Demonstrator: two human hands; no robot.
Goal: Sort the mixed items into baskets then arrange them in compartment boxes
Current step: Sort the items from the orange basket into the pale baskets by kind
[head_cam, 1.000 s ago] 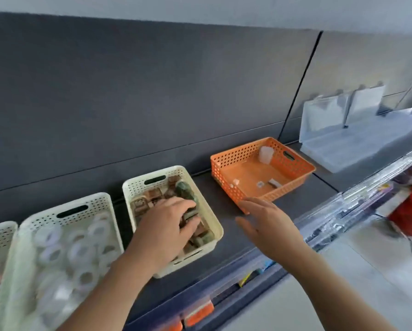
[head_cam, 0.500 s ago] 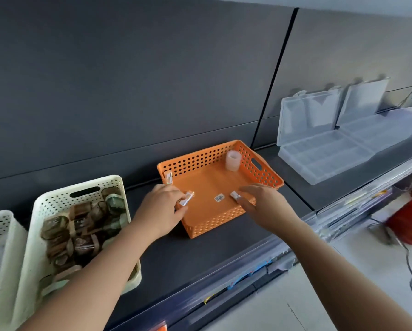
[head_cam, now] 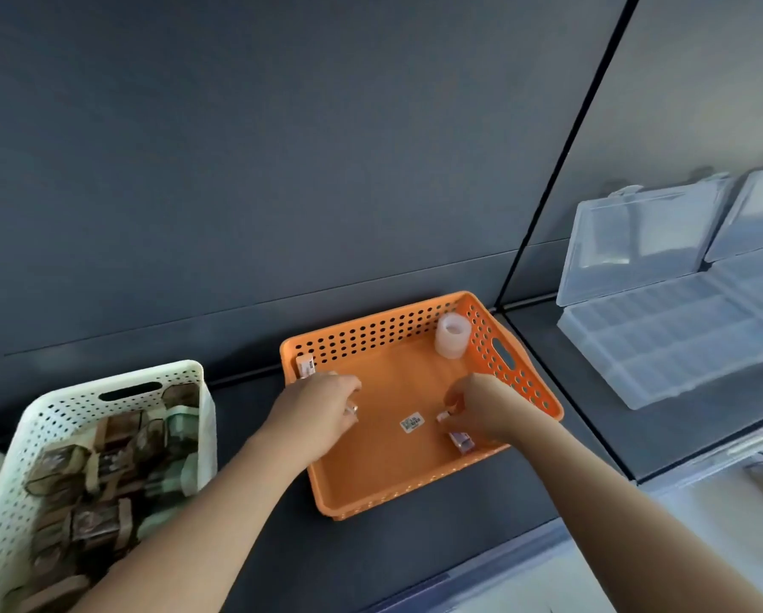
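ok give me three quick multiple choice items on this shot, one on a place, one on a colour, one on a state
1. The white cylinder stands in the orange basket's: A near left corner; B far right corner; C middle.
2. Both hands reach into a basket coloured: A cream; B orange; C blue.
3. The clear compartment box's lid is: A shut; B missing; C open.
Answers: B, it sits against the far right walls; B, left hand and right hand are over the orange floor; C, the lid stands raised.
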